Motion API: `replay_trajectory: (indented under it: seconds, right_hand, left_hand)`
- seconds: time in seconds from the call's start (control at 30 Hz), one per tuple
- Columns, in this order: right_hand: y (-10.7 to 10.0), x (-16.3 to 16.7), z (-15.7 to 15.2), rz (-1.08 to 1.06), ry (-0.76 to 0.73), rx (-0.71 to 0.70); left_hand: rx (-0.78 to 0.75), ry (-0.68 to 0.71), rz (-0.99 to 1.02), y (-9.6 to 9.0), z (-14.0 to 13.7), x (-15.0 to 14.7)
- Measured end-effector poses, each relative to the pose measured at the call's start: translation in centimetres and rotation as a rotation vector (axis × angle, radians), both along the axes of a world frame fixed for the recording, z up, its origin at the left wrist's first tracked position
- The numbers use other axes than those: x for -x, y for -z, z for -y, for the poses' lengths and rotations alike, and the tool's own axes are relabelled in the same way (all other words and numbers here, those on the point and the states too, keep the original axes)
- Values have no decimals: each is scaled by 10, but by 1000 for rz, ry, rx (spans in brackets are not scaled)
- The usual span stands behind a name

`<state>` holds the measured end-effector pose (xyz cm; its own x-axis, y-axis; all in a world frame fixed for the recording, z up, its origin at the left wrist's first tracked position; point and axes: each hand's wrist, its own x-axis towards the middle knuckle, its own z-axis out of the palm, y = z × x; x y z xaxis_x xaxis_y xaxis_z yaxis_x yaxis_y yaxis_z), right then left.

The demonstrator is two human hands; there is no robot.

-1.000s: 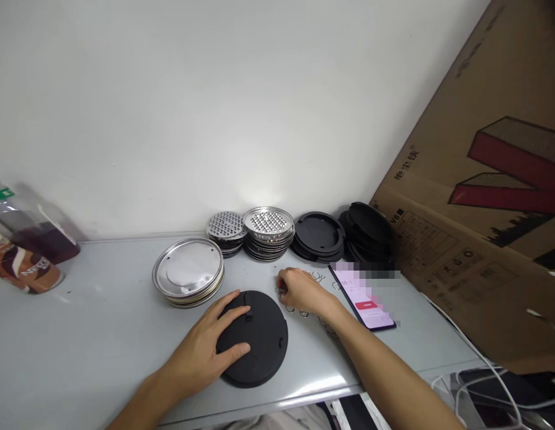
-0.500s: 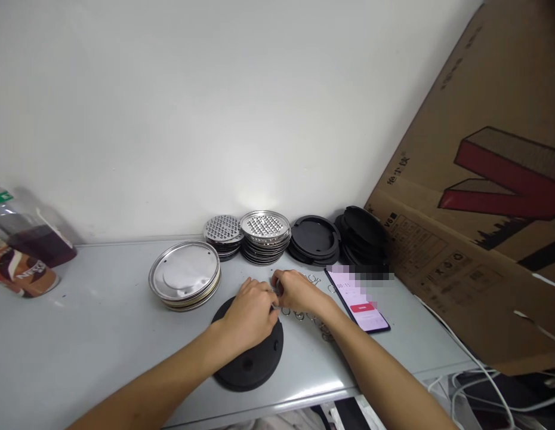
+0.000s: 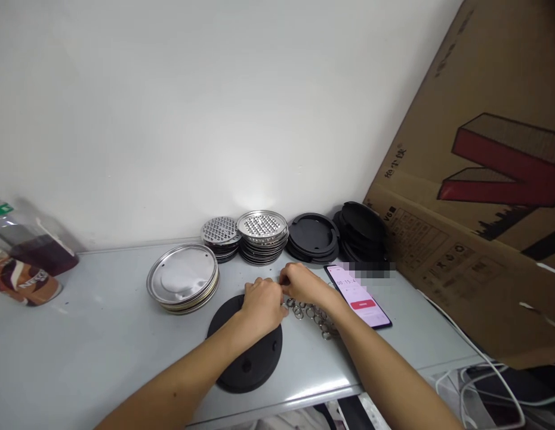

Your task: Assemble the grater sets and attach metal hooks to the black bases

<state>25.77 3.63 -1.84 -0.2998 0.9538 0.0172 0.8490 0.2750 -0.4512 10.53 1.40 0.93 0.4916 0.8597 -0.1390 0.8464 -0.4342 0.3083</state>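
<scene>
Close together over the far right edge of a round black disc (image 3: pixel 248 370), my two hands have their fingers curled in. My left hand (image 3: pixel 262 304) is closed in a pinch, its wrist crossing above the disc. My right hand (image 3: pixel 304 283) pinches just beside it, fingertips almost meeting the left ones. Whatever the fingers hold is too small and hidden to make out. Several small metal rings (image 3: pixel 323 319) lie loose on the table below my right hand, the nearest by my left fingertips. The disc lies flat, with small round marks on its face.
Behind the hands stand a stack of silver lids (image 3: pixel 183 275), two stacks of perforated metal discs (image 3: pixel 262 239), (image 3: pixel 220 233) and black ring-shaped parts (image 3: pixel 313 236), (image 3: pixel 362 230). A phone (image 3: pixel 360 298) showing a timer lies right, before a large carton (image 3: pixel 483 239). Bottles (image 3: pixel 33 245) stand left.
Both hands have shifted slightly to the right and remain close together. More of the loose rings shows now. The view has tilted a little.
</scene>
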Motion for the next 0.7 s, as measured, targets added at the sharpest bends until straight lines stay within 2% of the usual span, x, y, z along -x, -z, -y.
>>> replay_trajectory:
  seconds: [0.17, 0.27, 0.4, 0.53, 0.6, 0.7]
  right_hand:
    - [-3, -3, 0, -42, -2, -4]
    - [-9, -3, 1, -79, 29, -48]
    - [-16, -4, 2, -91, 66, -76]
    - [-15, -5, 6, -57, 36, -10]
    - [-12, -3, 8, -27, 24, 16]
    - [-7, 5, 9, 37, 52, 31]
  left_hand:
    - [133, 6, 58, 2, -14, -4]
    - [167, -3, 155, 0, -20, 5]
    - [166, -1, 330, -13, -25, 41]
    - [236, -32, 544, -30, -18, 87]
    - [297, -52, 643, -32, -11, 101]
    - [334, -79, 715, -25, 0, 110]
